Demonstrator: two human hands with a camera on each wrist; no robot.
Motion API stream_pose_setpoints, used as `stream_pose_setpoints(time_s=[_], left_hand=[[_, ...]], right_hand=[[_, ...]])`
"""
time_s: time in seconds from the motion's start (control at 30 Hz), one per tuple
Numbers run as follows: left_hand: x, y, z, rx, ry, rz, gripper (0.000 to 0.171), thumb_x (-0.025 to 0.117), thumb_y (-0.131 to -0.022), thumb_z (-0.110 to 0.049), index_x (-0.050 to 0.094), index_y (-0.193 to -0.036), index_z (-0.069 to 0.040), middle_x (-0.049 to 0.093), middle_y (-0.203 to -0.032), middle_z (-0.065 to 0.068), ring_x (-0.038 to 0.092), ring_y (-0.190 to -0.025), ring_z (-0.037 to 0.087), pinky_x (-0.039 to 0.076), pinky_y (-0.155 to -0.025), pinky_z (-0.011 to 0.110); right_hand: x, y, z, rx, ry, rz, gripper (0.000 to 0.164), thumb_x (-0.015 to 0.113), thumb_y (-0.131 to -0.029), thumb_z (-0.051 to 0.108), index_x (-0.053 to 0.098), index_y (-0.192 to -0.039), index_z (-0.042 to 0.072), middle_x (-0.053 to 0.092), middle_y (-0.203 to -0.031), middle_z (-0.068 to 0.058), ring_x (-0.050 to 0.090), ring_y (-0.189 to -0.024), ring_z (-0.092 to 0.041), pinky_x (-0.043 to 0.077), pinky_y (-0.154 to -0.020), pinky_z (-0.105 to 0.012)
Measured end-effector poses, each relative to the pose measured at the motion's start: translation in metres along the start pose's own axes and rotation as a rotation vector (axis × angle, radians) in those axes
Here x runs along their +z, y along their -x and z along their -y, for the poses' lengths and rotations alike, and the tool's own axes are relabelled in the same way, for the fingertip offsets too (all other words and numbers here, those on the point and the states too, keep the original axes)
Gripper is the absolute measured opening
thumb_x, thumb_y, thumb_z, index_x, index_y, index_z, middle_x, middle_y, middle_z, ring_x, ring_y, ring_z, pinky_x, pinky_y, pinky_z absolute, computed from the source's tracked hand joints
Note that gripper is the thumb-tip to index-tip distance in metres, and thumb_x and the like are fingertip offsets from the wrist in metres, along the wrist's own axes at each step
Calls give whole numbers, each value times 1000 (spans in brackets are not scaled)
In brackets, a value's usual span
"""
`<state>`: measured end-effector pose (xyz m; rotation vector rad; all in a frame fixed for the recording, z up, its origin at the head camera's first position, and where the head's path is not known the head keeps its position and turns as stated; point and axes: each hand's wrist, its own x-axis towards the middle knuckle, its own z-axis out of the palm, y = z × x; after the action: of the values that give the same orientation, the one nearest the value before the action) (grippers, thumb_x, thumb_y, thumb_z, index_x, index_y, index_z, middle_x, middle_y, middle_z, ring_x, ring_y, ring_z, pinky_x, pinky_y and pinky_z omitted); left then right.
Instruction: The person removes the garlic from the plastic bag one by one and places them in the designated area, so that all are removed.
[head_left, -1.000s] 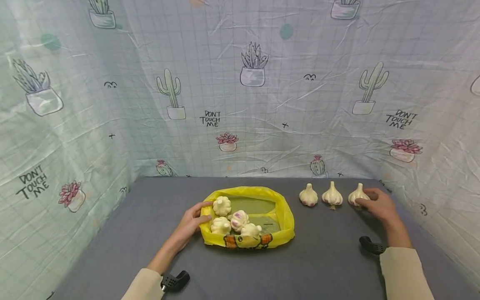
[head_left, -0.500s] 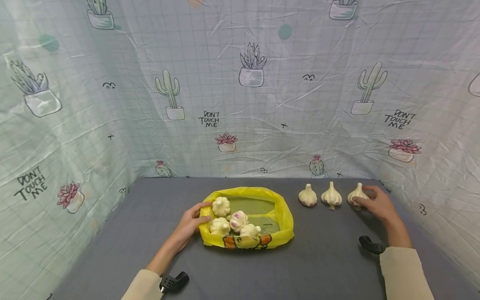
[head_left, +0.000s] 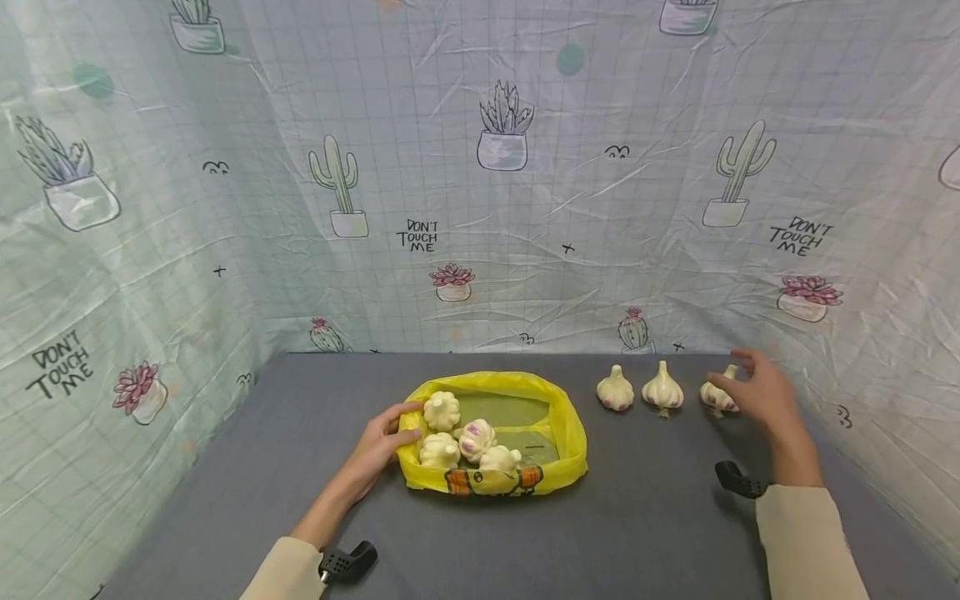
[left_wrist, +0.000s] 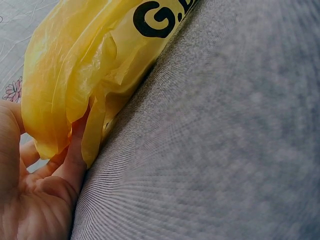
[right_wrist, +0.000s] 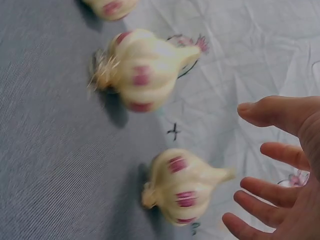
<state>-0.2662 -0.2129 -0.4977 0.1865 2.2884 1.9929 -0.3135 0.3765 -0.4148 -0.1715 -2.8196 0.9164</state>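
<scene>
A yellow plastic bag (head_left: 566, 477) stands open on the table, several garlic bulbs (head_left: 440, 451) inside at its left and front. At the bag's left side my left hand (head_left: 375, 450) grips the plastic; in the left wrist view its fingers (left_wrist: 75, 155) are partly hidden by the folds. Three more garlic bulbs stand in a row on the right: the left one (head_left: 616, 389), the middle one (head_left: 663, 390) and the rightmost one (head_left: 717, 400). Beside the rightmost, my right hand (head_left: 768, 400) has its fingers spread, apart from the bulb (right_wrist: 185, 187) in the right wrist view.
The grey table (head_left: 637, 525) ends at the back against a hanging cloth (head_left: 570, 283) printed with cacti, which also closes in both sides. A black strap device (head_left: 348, 562) sits on the left wrist, another black device (head_left: 741, 481) on the right.
My right hand has let go of the rightmost garlic bulb and drawn up and to the right. That bulb now leans slightly. The left hand and the bag have stayed in place.
</scene>
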Motion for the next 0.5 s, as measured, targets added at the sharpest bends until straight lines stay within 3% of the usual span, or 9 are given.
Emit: stream_pose_setpoints(time_s=[0.27,0.5], left_hand=[[0,0,0,1,9,4,51,63,-101,-12,51,-151,-10,55,-147,25,68,-102,18,59,-81,31],[0,1,-2,1,1,0,50,64,-101,-12,53,-150,-11,52,-152,22,67,-102,17,59,-80,29]], right_hand=[[-9,5,13,-47,-68,-40,75,58,-104,38,30,-155,-10,34,-150,-48,35,-136,-64,38,-100,-74],[-15,14,38,-110,-71,-88,68,57,-105,38,38,-154,-5,42,-149,-42,41,-134,-61,39,-99,-73]])
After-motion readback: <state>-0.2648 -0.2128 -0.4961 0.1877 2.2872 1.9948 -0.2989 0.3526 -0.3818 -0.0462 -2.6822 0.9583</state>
